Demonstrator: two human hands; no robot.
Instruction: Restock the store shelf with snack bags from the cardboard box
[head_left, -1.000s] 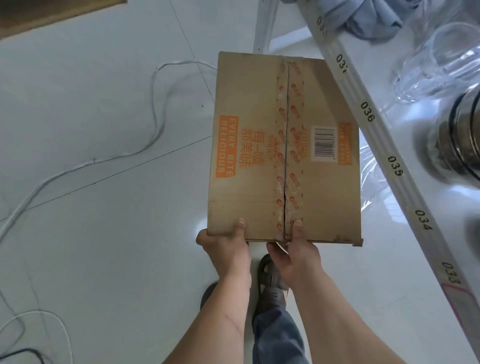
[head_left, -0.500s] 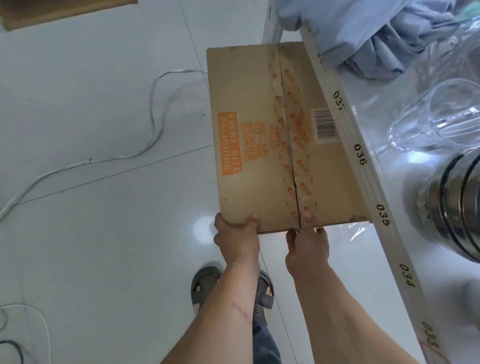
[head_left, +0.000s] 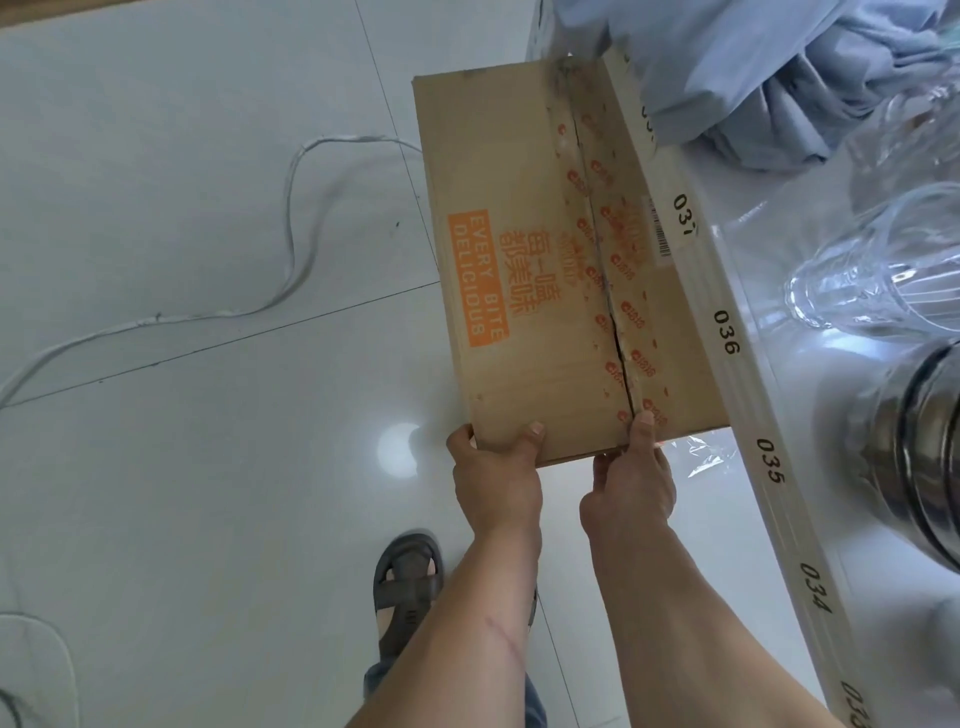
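Observation:
A brown cardboard box (head_left: 524, 218) with orange print and a taped centre seam is held out flat in front of me, flaps closed. My left hand (head_left: 496, 475) grips its near edge left of the seam. My right hand (head_left: 631, 480) grips the same edge at the seam, thumb on top. The box's right side is hidden under the white shelf edge (head_left: 727, 343), which carries numbered labels. No snack bags are visible.
On the shelf lie a blue-grey cloth (head_left: 753, 67), clear glass jars (head_left: 878, 275) and a steel pot (head_left: 924, 457). Clear plastic film (head_left: 701, 457) hangs under the shelf edge. A white cable (head_left: 291, 218) snakes over the tiled floor. My sandalled foot (head_left: 408, 587) is below.
The box has slid to the right, further under the shelf edge, so its barcode label is now mostly covered. Both hands keep the same grip on the near edge.

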